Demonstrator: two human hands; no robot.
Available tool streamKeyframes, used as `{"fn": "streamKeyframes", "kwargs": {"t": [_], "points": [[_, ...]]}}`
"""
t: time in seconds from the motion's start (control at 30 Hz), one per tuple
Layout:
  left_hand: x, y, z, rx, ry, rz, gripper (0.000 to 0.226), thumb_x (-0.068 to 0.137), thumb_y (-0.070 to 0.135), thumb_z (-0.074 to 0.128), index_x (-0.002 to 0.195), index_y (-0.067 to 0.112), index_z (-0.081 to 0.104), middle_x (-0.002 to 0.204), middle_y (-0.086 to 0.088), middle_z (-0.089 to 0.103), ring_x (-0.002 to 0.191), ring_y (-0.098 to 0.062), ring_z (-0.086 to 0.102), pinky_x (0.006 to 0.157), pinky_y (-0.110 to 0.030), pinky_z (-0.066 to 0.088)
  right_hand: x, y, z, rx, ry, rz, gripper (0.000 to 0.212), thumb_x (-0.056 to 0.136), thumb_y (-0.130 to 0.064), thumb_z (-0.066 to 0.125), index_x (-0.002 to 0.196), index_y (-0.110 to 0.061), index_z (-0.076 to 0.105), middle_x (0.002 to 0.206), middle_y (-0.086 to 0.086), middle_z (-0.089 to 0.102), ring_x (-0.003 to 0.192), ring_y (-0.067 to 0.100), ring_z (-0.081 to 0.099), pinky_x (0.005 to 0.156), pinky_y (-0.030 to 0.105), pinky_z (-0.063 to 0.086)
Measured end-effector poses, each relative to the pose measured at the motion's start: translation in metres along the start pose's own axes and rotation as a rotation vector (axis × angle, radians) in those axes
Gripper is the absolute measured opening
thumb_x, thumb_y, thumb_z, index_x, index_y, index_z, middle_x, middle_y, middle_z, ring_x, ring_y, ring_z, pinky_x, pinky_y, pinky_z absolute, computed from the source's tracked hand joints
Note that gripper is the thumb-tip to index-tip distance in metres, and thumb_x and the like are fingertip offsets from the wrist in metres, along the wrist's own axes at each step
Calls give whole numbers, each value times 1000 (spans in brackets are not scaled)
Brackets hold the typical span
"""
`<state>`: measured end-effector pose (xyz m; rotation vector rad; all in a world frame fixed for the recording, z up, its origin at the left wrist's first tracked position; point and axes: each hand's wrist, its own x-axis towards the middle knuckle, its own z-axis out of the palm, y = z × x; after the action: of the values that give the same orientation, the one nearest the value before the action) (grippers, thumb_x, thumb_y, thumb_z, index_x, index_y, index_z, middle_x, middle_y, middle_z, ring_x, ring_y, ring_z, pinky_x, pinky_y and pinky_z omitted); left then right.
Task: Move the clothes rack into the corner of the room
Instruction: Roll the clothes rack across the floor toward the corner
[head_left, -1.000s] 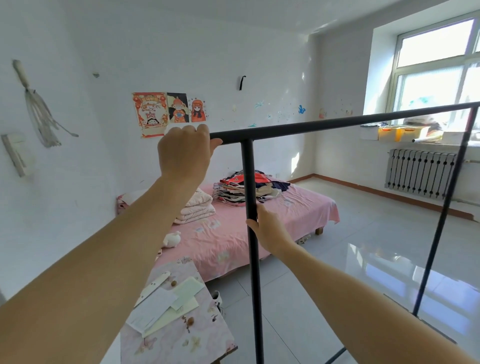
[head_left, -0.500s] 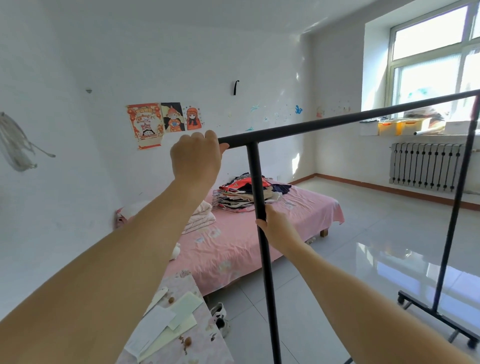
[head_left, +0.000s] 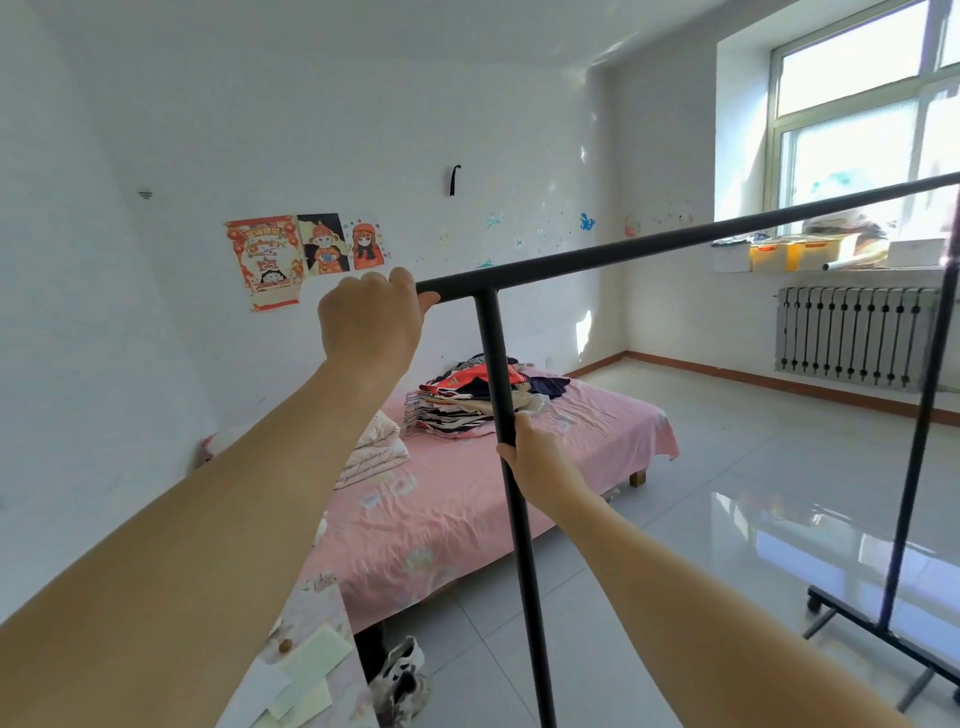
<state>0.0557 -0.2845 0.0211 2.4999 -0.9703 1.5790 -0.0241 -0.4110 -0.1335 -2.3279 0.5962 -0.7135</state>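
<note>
The black metal clothes rack (head_left: 649, 247) stands in front of me, empty, its top bar running from the centre up to the right edge. My left hand (head_left: 371, 322) is closed over the near end of that top bar. My right hand (head_left: 535, 457) grips the near upright post about halfway down. The far upright (head_left: 919, 441) rises from a wheeled base (head_left: 893, 642) on the tiled floor at the right. The room's far corner (head_left: 618, 343) lies beyond the bed, left of the radiator.
A low bed with a pink sheet (head_left: 467, 499) carries a pile of folded clothes (head_left: 467, 400) and a folded quilt (head_left: 371, 452). A small table with papers (head_left: 306, 670) is at lower left, shoes (head_left: 400, 680) beside it. A radiator (head_left: 852, 338) sits under the window.
The view has swung right and up; the rack's top bar and near post have shifted right in view, and its wheeled base has come into sight. Both hands keep their grips.
</note>
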Motion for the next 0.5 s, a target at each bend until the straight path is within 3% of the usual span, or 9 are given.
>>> {"fn": "streamKeyframes", "kwargs": {"t": [0.23,0.37,0.5], "points": [[38,60,27,1,-2,1,52,93,50,35,92,3,58,60,-6,43,55,-25,42,49,-28,28,44,53,-30,-11,-14,13,30,98,-20,47,123,-4,43,107,19,68,96,36,65,75,41,54],[58,94,44,-4,10,6,52,93,49,36,93,3,59,60,-6,41,55,-25,42,48,-28,27,68,84,-45,-24,13,10,36,98,-21,46,129,-4,40,108,19,68,95,35,66,80,47,56],[81,123,66,-11,30,12,52,93,50,36,87,3,58,56,-5,39,53,-25,42,45,-26,22,94,111,-53,-58,49,31,38,99,-25,43,131,-3,39,106,20,66,91,36,66,76,45,56]]}}
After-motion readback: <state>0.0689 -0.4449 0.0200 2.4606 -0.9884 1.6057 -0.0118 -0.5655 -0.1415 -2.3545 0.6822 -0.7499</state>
